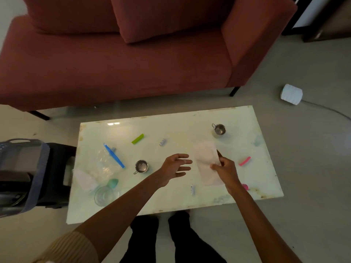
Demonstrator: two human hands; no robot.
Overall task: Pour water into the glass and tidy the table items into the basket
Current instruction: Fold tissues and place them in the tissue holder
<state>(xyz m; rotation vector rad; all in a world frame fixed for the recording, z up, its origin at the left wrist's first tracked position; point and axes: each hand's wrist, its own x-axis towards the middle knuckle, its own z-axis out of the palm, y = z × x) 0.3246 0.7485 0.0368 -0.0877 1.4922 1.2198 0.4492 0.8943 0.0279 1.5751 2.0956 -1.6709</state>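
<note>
Glass (104,195) upright near front-left corner of white table (190,118), beside teal object (113,182). Basket (40,177) off table's left edge. Right hand (226,171) pinches pale tissue sheet (207,162). Left hand (175,167) hovers, fingers spread, grasping nothing. Steel cups: one (141,166) near left hand, one (219,129) far right.

No text, label, brand, number or sign can be read. The small white piece (162,142) by the green clip (137,138) bears faint dark marks, and another small white piece (192,190) lies near the table's (190,120) front edge, but both are too blurred to make out
</note>
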